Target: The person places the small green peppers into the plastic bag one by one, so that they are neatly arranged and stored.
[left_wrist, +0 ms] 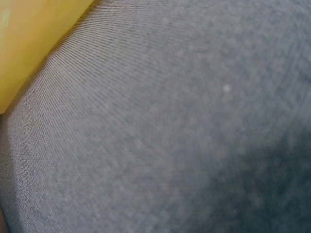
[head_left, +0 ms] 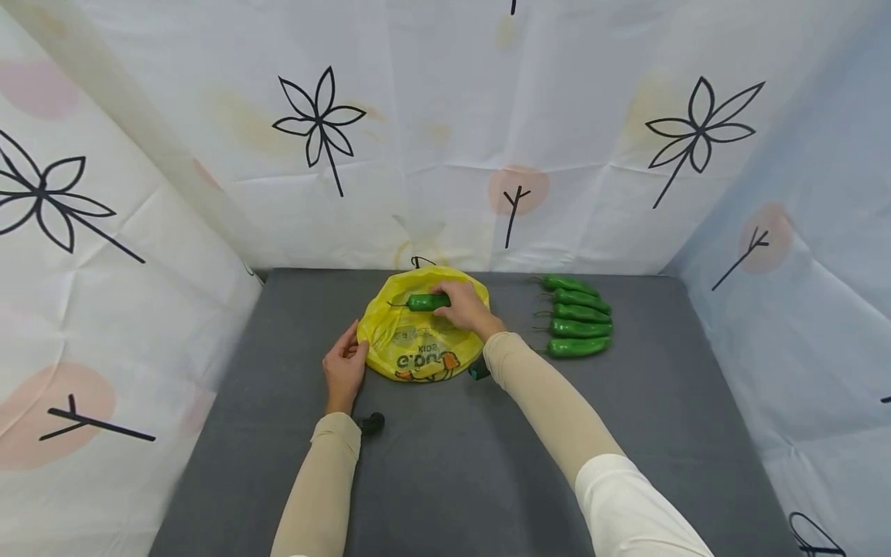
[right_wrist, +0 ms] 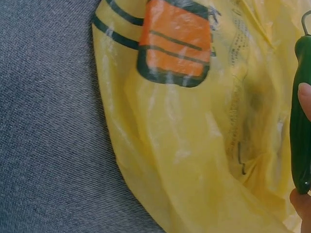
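A yellow plastic bag [head_left: 379,340] with printed lettering and an orange figure lies on the grey table, its mouth spread wide. My left hand [head_left: 343,370] holds the bag's left rim between thumb and fingers. Over the bag's opening, my right hand [head_left: 462,305] grips a green chili pepper [head_left: 421,302], its thin stem pointing left. In the right wrist view, the fingers are at the side and tip of the pepper [right_wrist: 302,131], beside the creased bag [right_wrist: 170,126]. Only a corner of the bag [left_wrist: 34,39] shows in the left wrist view.
Several green chili peppers [head_left: 581,329] lie in a stacked row on the right of the grey table [head_left: 431,464], stems to the left. White printed cloth [head_left: 431,139] hangs behind the table and along both sides. Small dark devices sit at both wrists.
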Tool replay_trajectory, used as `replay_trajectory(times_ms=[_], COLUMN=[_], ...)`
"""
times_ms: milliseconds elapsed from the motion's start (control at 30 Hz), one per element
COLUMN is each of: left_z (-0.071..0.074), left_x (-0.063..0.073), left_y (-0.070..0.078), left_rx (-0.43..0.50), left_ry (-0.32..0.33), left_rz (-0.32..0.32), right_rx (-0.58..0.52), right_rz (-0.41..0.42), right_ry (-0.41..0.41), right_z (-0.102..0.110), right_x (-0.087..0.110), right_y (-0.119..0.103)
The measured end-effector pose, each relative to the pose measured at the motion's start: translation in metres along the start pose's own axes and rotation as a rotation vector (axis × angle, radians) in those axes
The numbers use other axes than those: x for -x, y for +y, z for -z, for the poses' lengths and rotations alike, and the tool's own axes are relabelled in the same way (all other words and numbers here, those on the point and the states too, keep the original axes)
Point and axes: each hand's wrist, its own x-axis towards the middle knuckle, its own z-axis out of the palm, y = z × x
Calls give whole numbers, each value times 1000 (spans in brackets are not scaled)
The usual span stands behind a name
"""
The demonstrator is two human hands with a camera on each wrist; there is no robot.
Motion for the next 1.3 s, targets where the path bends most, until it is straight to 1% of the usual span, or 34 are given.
replay_trajectory(times_ms=[267,433,667,867,1067,1300], left_z=[-4,-5,-7,-8,-6,-3], left_x=[1,1,1,0,0,1], left_y=[0,-1,-1,1,0,0], left_rx=[19,24,26,30,26,5], left_ry=[2,2,0,3,14,20], left_rz=[-12,-9,-10,-21,-41,-22], right_rx=[-3,25,29,59,103,133], right_rz=[-54,-53,-54,-31,28,80], right_ry=[5,-3,-4,-14,-12,-16], right_z=[-4,-5,-5,-3,-1,4], right_x=[-2,-3,-2,-1,-1,5], right_y=[5,8,9,7,3,-4])
